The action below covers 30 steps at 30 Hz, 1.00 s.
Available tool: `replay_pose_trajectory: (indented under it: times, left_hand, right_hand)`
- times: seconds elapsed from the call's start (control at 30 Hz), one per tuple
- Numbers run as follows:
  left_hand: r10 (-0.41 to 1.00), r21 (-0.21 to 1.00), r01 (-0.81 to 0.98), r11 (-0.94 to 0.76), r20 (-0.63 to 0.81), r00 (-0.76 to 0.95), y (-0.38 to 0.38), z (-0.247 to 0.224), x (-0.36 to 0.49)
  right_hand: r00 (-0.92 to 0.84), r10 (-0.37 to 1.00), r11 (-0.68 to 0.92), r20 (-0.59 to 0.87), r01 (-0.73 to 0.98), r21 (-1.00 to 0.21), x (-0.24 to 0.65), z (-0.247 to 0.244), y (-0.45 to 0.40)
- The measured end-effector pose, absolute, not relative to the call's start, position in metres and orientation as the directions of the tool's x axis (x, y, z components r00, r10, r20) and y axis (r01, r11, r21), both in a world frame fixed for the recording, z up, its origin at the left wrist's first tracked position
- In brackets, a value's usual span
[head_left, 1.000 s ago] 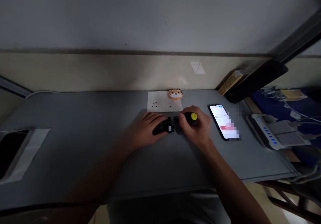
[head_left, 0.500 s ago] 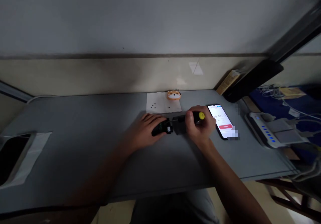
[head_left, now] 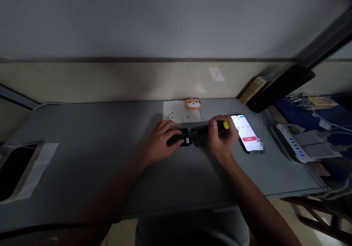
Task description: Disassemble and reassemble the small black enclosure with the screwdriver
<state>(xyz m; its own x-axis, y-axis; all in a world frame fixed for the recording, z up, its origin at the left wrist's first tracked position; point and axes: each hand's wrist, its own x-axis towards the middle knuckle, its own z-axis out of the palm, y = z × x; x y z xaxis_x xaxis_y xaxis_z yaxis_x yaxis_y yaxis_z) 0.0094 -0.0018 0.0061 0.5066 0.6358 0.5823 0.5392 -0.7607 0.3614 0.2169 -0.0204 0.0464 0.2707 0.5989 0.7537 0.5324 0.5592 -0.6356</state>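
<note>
My left hand (head_left: 161,140) is closed around a small black device (head_left: 189,142) with a white sticker, lying on the grey desk. Its thumb and forefinger sit close to the tip of a screwdriver (head_left: 202,129). My right hand (head_left: 222,137) grips the screwdriver by its black, yellow-ended handle. The thin shaft points left, with its tip over the device; whether it touches a screw is too small to tell. Just behind the device, several tiny dark screws (head_left: 170,115) lie on a sheet of white paper (head_left: 178,110).
An orange and white animal-faced case (head_left: 193,104) stands on the paper. Right of my right hand lies a lit phone (head_left: 244,132) showing a timer. Farther right is a power strip (head_left: 291,143) with plugs and cables. A dark-screened device (head_left: 16,169) rests at the left.
My left thumb and forefinger have moved in around the screwdriver's tip. The screwdriver stays in my right hand, tip over the device. The view has shifted slightly.
</note>
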Motion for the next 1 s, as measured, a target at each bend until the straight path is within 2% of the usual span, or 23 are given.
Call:
replay_pose_trajectory:
  times: [0.13, 0.53, 0.77, 1.0]
  left_hand:
    - [0.598, 0.353, 0.504, -0.788, 0.633, 0.492, 0.0, 0.005, 0.0112]
    - [0.607, 0.376, 0.491, -0.786, 0.622, 0.494, 0.0018, 0.0007, 0.011]
    - [0.593, 0.362, 0.489, -0.793, 0.642, 0.487, 0.0018, 0.0018, 0.0117]
    - [0.592, 0.353, 0.496, -0.793, 0.637, 0.494, 0.0013, 0.0029, 0.0114]
  right_hand:
    - [0.295, 0.591, 0.557, 0.751, 0.524, -0.644, 0.2165, 0.045, -0.018]
    - [0.314, 0.626, 0.548, 0.714, 0.475, -0.689, 0.2148, 0.045, -0.0178]
    - [0.291, 0.598, 0.569, 0.747, 0.503, -0.651, 0.2161, 0.0454, -0.019]
    - [0.296, 0.609, 0.555, 0.736, 0.503, -0.662, 0.2158, 0.045, -0.0187]
